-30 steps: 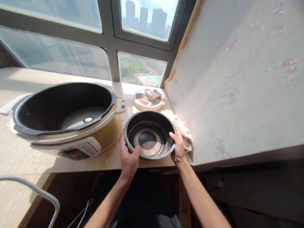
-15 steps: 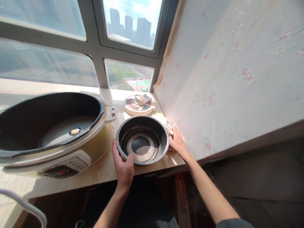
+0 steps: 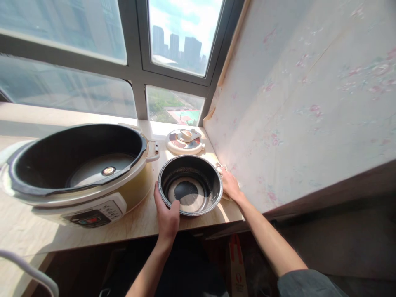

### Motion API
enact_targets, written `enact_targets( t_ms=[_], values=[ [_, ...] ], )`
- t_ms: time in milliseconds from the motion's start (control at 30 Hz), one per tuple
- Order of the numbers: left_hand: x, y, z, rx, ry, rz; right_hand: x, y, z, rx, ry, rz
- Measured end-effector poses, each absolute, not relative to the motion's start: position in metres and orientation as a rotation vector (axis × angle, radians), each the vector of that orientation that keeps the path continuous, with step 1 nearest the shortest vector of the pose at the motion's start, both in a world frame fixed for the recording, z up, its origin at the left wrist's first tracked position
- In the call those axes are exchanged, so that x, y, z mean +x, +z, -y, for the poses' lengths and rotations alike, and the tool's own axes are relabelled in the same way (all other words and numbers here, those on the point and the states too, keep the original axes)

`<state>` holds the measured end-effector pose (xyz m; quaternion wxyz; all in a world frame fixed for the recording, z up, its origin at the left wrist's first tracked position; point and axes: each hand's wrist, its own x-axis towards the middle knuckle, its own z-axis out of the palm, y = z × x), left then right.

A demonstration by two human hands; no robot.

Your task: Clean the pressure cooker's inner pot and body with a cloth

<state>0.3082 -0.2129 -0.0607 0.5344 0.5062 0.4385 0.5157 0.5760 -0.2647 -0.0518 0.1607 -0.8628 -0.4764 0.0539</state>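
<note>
Pot is held at the ledge's near edge by left hand; cloth is touched by right hand, grip unclear.

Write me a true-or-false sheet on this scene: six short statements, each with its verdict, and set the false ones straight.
1. The left hand holds the black pot at its near left side. True.
2. The pot is turned upside down. False: its open top faces up and the inside shows.
3. The right hand touches a pale cloth beside the wall. True.
4. Both hands are on the cloth. False: only the right one is; the left is on the pot.
5. A round white lid lies beyond the pot, to the right of the large open cooker. True.
6. The cooker stands to the right of the pot. False: it stands to the left.
</note>
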Motion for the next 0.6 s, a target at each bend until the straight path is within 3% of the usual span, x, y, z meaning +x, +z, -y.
enact_targets(
  t_ms=[300,467,600],
  values=[
    [0.310,-0.064,0.212,1.186,1.238,-1.027,0.567,-0.009,0.274,-1.995,0.111,0.688],
    [0.311,-0.065,0.212,1.196,1.257,-1.026,0.550,0.038,0.268,-1.816,-0.034,0.752],
    [0.313,-0.070,0.213,1.184,1.271,-1.035,0.539,0.066,0.253,-1.814,0.207,1.050]
  ],
)
